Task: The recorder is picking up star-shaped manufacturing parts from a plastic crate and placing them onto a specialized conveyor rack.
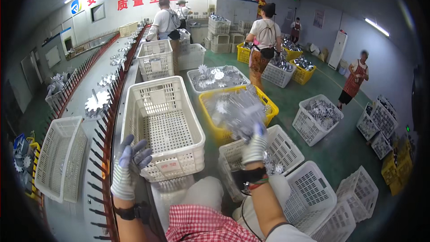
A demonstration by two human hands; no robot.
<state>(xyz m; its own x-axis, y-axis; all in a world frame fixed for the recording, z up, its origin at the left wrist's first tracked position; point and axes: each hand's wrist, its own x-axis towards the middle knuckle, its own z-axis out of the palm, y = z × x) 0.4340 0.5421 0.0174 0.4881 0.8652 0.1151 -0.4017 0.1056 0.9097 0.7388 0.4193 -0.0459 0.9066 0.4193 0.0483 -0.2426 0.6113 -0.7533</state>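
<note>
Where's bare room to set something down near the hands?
Inside the white crate by the left hand; green floor between the near yellow crate and the parts-filled white basket. Crowded: around the right hand, with blurred metal parts over the yellow crate.

Gloved left grip (130,157) spread loosely at eight o'clock; gloved right grip (255,145) blurred, between four and five.

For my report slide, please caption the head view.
Gloved right hand at a motion-blurred silvery cluster by a yellow crate; gloved left hand, fingers spread, beside a white crate.
</note>
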